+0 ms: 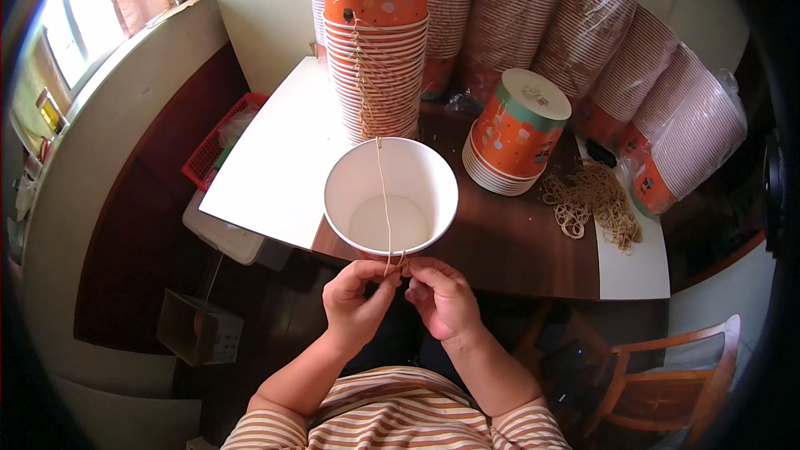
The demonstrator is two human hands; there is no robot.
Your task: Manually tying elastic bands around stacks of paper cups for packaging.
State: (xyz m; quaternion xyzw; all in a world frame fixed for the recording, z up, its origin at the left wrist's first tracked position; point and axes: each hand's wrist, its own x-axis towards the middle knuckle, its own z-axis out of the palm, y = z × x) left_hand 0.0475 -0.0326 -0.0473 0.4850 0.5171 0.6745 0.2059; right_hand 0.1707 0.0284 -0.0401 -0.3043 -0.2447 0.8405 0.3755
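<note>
Pinching a tan cord (384, 192) at the near rim of an open paper bucket (433, 187), the two hands are close together, fingertips nearly meeting. The left hand (357, 302) grips the length that crosses the mouth from the far rim; the right hand (446, 297) has its fingertips closed on a short looped part just beside it. The bucket, white inside, sits at the near edge of the table (517, 258), mouth up. Just beyond it rises a tall stack of orange buckets (398, 75), with looped cord running along its near side. To the right are a shorter upside-down stack (521, 137) and, past it, a tangled heap of cord (604, 200). Plastic-wrapped stacks (587, 33) line the far right side. Left of the table is a red basket (204, 158); near right, a wooden chair (667, 379)
</note>
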